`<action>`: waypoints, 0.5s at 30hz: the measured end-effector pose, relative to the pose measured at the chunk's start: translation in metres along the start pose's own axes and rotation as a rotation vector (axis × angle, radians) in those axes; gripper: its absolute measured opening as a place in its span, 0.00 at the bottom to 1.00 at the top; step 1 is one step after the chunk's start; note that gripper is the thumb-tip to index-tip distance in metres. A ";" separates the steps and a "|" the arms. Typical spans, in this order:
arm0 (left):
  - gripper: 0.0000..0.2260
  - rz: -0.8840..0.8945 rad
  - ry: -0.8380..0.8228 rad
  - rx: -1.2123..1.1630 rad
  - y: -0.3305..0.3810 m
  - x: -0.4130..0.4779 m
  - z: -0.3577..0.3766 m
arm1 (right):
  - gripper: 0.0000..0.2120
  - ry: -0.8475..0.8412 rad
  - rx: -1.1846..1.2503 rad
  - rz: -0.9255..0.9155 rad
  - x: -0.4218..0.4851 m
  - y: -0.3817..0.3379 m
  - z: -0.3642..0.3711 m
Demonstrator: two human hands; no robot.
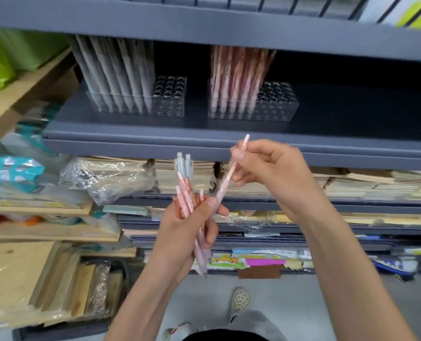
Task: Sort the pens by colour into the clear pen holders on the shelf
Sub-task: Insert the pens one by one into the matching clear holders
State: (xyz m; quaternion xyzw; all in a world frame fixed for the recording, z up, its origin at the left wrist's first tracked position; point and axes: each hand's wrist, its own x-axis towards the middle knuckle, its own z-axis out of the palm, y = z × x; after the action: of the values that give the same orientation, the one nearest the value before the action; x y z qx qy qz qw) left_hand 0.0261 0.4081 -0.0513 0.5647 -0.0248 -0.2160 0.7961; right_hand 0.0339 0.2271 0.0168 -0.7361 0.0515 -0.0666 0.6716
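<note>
Fingers (242,178) round pink pen (225,185), shelf edge (130,143) behind

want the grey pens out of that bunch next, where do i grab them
Probably pinch the grey pens by their top ends, coming from above: they stick up past the pink pens, while the left hand wraps the lower barrels.

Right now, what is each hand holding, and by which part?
The left hand grips a bundle of pink and grey plastic pens around its middle; the right hand pinches a single pink plastic pen by its upper half.
</note>
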 end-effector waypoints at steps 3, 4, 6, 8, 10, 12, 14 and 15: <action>0.17 0.025 0.012 -0.045 -0.001 0.015 0.026 | 0.06 0.007 -0.161 0.036 -0.002 0.005 -0.017; 0.15 0.028 0.007 -0.063 -0.001 0.018 0.034 | 0.06 0.007 -0.174 0.040 -0.001 0.004 -0.024; 0.12 0.036 0.007 -0.107 -0.003 0.024 0.047 | 0.06 0.016 -0.158 0.029 0.003 0.001 -0.039; 0.14 0.044 0.040 -0.124 -0.006 0.030 0.054 | 0.06 0.075 -0.112 -0.006 0.011 -0.004 -0.054; 0.15 0.050 0.075 -0.111 -0.009 0.034 0.056 | 0.04 0.183 -0.038 -0.075 0.021 -0.010 -0.065; 0.13 0.060 0.084 -0.093 -0.010 0.037 0.055 | 0.02 0.298 0.025 -0.149 0.034 -0.016 -0.075; 0.13 0.066 0.070 -0.077 -0.009 0.037 0.055 | 0.04 0.385 0.037 -0.225 0.049 -0.022 -0.084; 0.13 0.069 0.069 -0.070 -0.008 0.037 0.055 | 0.05 0.417 0.026 -0.266 0.058 -0.025 -0.087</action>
State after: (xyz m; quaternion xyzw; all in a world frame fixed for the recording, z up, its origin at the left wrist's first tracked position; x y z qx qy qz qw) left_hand 0.0414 0.3432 -0.0467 0.5422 -0.0094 -0.1695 0.8229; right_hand 0.0761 0.1346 0.0510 -0.6981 0.0911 -0.3055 0.6411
